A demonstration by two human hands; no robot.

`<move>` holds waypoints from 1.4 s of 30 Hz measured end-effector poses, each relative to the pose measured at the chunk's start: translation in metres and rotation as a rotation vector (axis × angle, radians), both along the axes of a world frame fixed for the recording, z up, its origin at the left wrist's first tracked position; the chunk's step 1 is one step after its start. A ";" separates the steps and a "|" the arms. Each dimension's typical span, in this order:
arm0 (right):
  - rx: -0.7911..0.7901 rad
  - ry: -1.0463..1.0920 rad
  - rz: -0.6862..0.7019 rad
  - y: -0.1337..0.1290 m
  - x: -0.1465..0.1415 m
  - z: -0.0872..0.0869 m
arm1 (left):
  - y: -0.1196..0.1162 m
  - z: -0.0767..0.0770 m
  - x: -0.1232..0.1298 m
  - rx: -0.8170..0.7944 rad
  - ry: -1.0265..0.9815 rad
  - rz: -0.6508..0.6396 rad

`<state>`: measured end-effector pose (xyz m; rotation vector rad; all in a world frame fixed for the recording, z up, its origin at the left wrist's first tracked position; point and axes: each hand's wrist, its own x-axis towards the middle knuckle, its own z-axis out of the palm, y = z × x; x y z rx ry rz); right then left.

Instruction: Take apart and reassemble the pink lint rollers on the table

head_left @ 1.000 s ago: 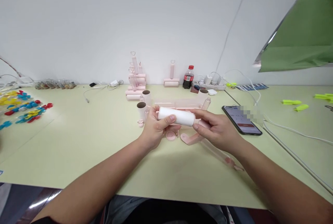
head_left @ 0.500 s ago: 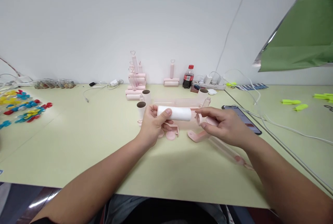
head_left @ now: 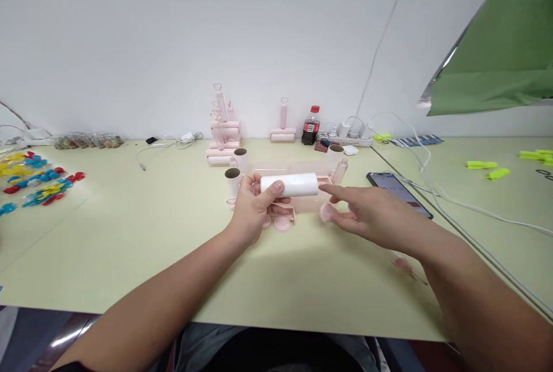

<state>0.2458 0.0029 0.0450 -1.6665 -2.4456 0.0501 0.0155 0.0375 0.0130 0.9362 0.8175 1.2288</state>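
Note:
My left hand (head_left: 254, 202) is closed around a white paper roll (head_left: 296, 184), the kind used in a lint roller, held level above the table. At the roll's right end, my right hand (head_left: 367, 211) has its index fingertip against or very close to the opening. A pink plastic part (head_left: 327, 212) with a rounded end sits at the right thumb, and the fingers hide the rest of it. Below the roll lie a pink roller frame (head_left: 285, 209) and a pink round cap (head_left: 282, 223). Brown-lined paper tubes (head_left: 232, 181) stand behind my left hand.
Several pink lint rollers (head_left: 222, 130) stand by the wall, another (head_left: 283, 130) apart from them. A cola bottle (head_left: 311, 125) and power strip (head_left: 345, 140) are at the back. A phone (head_left: 400, 194) and white cables (head_left: 488, 216) lie right; colourful pieces (head_left: 38, 179) lie left.
My right hand has turned and its index finger has reached the roll's right end. The pink part at the thumb now sits lower and tilted. My left hand keeps its hold on the roll.

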 end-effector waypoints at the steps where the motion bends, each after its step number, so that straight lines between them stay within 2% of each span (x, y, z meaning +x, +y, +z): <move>1: 0.005 0.004 0.002 0.001 0.002 -0.001 | 0.000 0.000 0.000 -0.001 0.000 -0.002; 19: 0.044 0.330 0.153 0.010 0.013 0.000 | -0.006 -0.014 0.007 0.011 0.048 -0.187; 25: 0.077 0.424 0.127 0.009 0.028 0.008 | -0.008 -0.011 0.009 0.012 0.051 -0.259; 28: 0.030 0.485 0.112 0.008 0.037 0.013 | -0.014 -0.010 0.012 0.018 0.098 -0.271; 31: -0.026 0.618 0.098 0.007 0.046 0.020 | -0.022 -0.016 0.017 0.049 0.160 -0.308; 33: -0.025 0.718 0.065 0.007 0.051 0.023 | -0.025 -0.024 0.022 0.169 0.312 -0.325; 34: -0.009 0.764 0.046 0.008 0.054 0.024 | -0.026 -0.029 0.024 0.286 0.431 -0.334; 36: 0.038 0.842 0.018 0.011 0.059 0.025 | -0.026 -0.040 0.030 0.627 0.716 -0.387; 38: 0.062 0.895 0.012 0.014 0.063 0.024 | -0.023 -0.050 0.038 0.980 0.976 -0.501; 39: 0.058 0.908 0.010 0.016 0.063 0.023 | -0.020 -0.053 0.043 1.107 1.082 -0.560; 40: 0.049 0.912 0.008 0.017 0.064 0.022 | -0.017 -0.056 0.049 1.189 1.171 -0.604; 42: 0.027 0.904 0.003 0.019 0.063 0.021 | -0.011 -0.059 0.059 1.251 1.290 -0.633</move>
